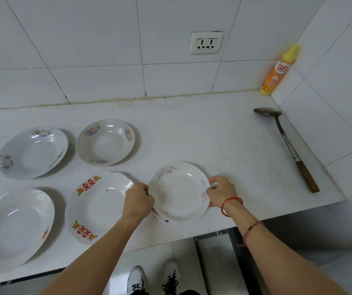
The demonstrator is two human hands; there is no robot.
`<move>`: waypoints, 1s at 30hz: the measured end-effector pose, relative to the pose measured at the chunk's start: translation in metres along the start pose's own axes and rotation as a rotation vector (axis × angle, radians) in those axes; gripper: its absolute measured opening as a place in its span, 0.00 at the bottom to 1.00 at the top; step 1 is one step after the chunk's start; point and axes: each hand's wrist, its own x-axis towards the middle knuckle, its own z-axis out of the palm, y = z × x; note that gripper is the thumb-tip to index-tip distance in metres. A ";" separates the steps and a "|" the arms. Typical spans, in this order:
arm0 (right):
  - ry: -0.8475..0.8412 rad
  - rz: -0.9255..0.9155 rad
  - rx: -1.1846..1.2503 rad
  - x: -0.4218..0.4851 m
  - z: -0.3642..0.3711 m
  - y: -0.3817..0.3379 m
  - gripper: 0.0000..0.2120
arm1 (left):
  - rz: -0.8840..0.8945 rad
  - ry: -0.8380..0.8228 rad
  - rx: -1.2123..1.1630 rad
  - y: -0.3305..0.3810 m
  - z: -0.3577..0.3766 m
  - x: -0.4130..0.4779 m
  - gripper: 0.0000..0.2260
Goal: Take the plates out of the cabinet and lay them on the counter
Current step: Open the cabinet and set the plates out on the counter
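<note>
Speckled white stone surface (192,128) carries four white ceramic plates (32,153) lying flat, rims up, at left. Near the front edge, left hand (137,202) and right hand (220,191) clench their fingers (212,182) on opposite rims of a pink-flowered white plate (179,191), with another plate's rim (160,218) showing beneath. One wooden-handled metal ladle (287,145) points toward the wall; one orange bottle (277,71) reads "立白".
</note>
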 end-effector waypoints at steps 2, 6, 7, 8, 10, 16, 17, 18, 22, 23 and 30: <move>0.003 0.004 0.028 -0.001 -0.005 -0.006 0.15 | 0.001 0.021 -0.034 0.003 -0.004 0.001 0.12; 0.026 -0.005 0.074 0.001 -0.014 -0.022 0.18 | 0.013 0.041 -0.058 0.016 -0.016 0.004 0.11; 0.032 -0.016 0.077 0.002 -0.016 -0.027 0.18 | 0.014 0.044 -0.065 0.020 -0.019 0.005 0.11; 0.035 -0.025 0.081 0.003 -0.018 -0.031 0.18 | 0.019 0.046 -0.074 0.024 -0.022 0.005 0.11; 0.036 -0.030 0.097 0.004 -0.020 -0.040 0.17 | 0.025 0.052 -0.083 0.030 -0.027 0.009 0.10; 0.050 -0.053 0.128 0.022 -0.018 -0.059 0.18 | 0.054 0.066 -0.041 0.040 -0.034 0.034 0.10; 0.046 -0.052 0.140 0.027 -0.018 -0.062 0.18 | 0.064 0.069 -0.032 0.043 -0.035 0.041 0.09; 0.040 -0.052 0.151 0.034 -0.017 -0.065 0.17 | 0.074 0.069 -0.023 0.046 -0.036 0.047 0.09; 0.031 -0.043 0.188 0.065 -0.012 -0.078 0.17 | 0.099 0.101 0.021 0.055 -0.037 0.081 0.09; 0.028 -0.040 0.192 0.075 -0.011 -0.081 0.18 | 0.100 0.109 0.031 0.057 -0.037 0.090 0.09; 0.023 -0.044 0.214 0.134 0.000 -0.099 0.17 | 0.107 0.134 0.073 0.075 -0.033 0.137 0.12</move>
